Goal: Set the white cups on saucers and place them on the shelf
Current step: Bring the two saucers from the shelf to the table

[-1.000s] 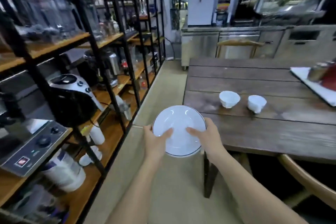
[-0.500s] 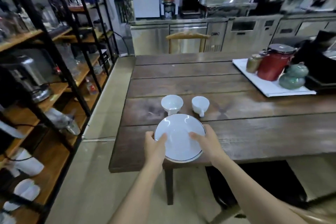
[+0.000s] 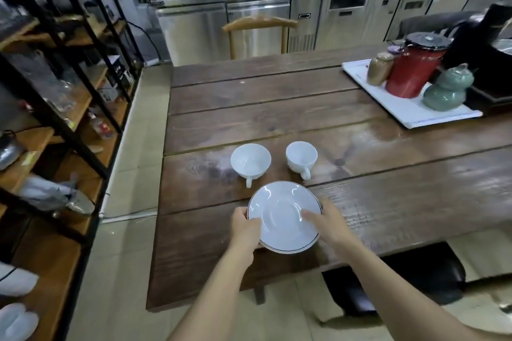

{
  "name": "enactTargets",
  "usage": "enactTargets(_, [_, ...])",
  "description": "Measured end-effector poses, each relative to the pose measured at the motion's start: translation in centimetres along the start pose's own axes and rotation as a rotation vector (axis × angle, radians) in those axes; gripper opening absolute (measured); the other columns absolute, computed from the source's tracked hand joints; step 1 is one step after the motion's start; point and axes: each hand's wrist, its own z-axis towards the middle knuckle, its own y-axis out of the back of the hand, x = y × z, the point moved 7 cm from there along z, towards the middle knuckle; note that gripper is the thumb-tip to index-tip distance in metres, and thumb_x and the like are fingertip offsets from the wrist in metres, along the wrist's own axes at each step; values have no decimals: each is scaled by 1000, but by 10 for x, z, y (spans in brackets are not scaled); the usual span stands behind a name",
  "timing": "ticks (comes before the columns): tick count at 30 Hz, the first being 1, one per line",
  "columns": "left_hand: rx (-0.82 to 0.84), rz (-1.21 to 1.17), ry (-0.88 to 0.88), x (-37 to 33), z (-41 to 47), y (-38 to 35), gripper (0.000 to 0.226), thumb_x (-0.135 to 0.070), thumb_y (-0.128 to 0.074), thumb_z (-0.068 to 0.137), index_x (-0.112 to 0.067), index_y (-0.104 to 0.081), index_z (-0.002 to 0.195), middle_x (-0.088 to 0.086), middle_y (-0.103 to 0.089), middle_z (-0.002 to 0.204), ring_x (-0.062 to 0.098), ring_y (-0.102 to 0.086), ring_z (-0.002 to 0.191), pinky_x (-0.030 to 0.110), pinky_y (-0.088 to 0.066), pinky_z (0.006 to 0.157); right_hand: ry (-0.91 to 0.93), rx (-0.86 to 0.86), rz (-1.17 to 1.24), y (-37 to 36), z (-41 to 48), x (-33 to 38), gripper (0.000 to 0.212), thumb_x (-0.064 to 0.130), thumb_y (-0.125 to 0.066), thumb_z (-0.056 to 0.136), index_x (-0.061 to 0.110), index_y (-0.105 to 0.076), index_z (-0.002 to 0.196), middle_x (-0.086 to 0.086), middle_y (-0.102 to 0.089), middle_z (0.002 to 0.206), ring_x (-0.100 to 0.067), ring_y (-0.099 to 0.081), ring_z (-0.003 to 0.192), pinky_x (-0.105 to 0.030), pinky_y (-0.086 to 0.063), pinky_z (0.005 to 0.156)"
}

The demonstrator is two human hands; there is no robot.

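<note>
A white saucer (image 3: 282,213) with a thin dark rim is held over the near part of the wooden table (image 3: 277,108). My left hand (image 3: 245,228) grips its left edge, thumb on top. My right hand (image 3: 327,227) grips its right edge, thumb lying across the inside. Whether one saucer or a stack is held cannot be told. Just beyond the saucer two white cups stand upright on the table: a wider one (image 3: 250,161) on the left and a smaller one (image 3: 301,155) on the right, both handles pointing toward me.
A black-framed shelf unit (image 3: 69,108) with wooden boards runs along the left, holding glassware and appliances. On a white tray (image 3: 407,111) at the far right stand a red canister, a green gourd-shaped jar and a brown jar. A wooden chair (image 3: 259,23) stands behind the table.
My view turned from the shelf toward the table. Both hands carried the saucer over the table's near part, closer to the two cups.
</note>
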Motion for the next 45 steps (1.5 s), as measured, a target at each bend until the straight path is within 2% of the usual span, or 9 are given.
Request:
enactTargets(8, [39,111,38,6,31,-7,27,1,-38,83,-17,-53,97,10,-63,110,29,-60,105,46,-53,93,-26,-31,-121,-4,27,-6,27,24,-61,85,11,-54,107,-4,-62,101,-24,-59,95,-37,-49,79])
enactTargets(13, [13,128,21,8,42,-9,29,4,-39,84,-11,-57,101,11,-66,109,29,-61,104,42,-53,89,-24,-30,-163,-8,39,-6,28,24,-62,86,8,-53,108,-4,-59,101,-23,-57,95,-33,-44,76])
enactTargets(19, [-9,139,-17,8,50,-13,27,8,-39,81,4,-62,94,8,-62,85,21,-49,77,25,-39,59,-6,-44,-203,-6,50,-5,31,24,-63,86,4,-54,109,-6,-60,102,-22,-54,92,-31,-40,74])
enactTargets(22, [-24,131,-26,11,53,-12,24,9,-38,79,9,-61,87,8,-57,78,20,-42,75,31,-34,65,3,-52,-204,-5,51,-4,32,22,-63,86,4,-55,110,-6,-60,101,-21,-54,92,-30,-39,74])
enactTargets(26, [-25,154,-51,8,53,-12,29,7,-44,86,-15,-61,77,0,-60,82,17,-48,80,28,-40,67,43,-61,-220,-3,52,-5,29,22,-65,84,3,-58,104,-10,-62,101,-26,-58,92,-31,-41,72])
enactTargets(30, [-104,367,-104,3,54,-4,25,-4,-52,89,-12,-61,111,2,-52,110,19,-51,94,30,-44,80,41,-98,-262,-3,50,-8,35,25,-66,81,4,-53,106,-10,-57,106,-28,-56,99,-38,-46,81])
enactTargets(33, [-166,508,-159,-3,51,-1,19,-7,-57,86,-14,-54,103,2,-49,109,24,-54,100,37,-50,89,32,-145,-325,-1,45,-8,32,26,-65,83,6,-46,100,-9,-50,106,-26,-50,93,-39,-43,82])
enactTargets(41, [-173,449,-52,-4,48,-1,22,-3,-53,87,-7,-59,107,8,-62,109,29,-59,102,35,-51,82,-11,-145,-316,0,47,-10,28,29,-65,81,12,-44,81,-9,-51,92,-25,-53,79,-43,-46,72])
enactTargets(45, [-114,366,-89,-4,38,-5,14,-3,-48,84,-9,-56,94,3,-58,89,24,-54,85,33,-44,70,17,-182,-284,7,34,-4,25,30,-63,80,13,-44,83,-2,-52,84,-24,-55,77,-43,-47,70])
